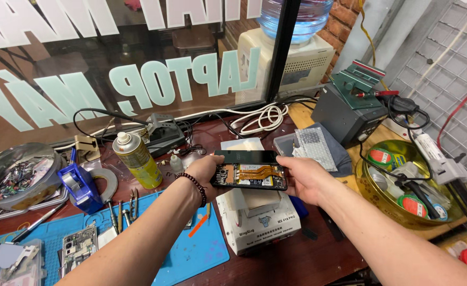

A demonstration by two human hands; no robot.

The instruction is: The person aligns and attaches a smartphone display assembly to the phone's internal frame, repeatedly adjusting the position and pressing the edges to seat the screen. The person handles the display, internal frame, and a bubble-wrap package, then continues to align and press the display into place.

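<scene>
Head view: left hand (204, 170) and right hand (303, 179) pinch an opened phone (250, 175) by its short ends, fingers closed on the edges, above a white box (258, 220). Bare board and orange flex face up between the fingertips; I judge a slipping grip could drop it, or a thumb could crease the flex.

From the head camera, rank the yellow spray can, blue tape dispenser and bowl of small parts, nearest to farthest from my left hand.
From the left hand:
1. Yellow spray can, just to its left.
2. Blue tape dispenser, further left on the bench.
3. Bowl of small parts, at the far left edge.
</scene>
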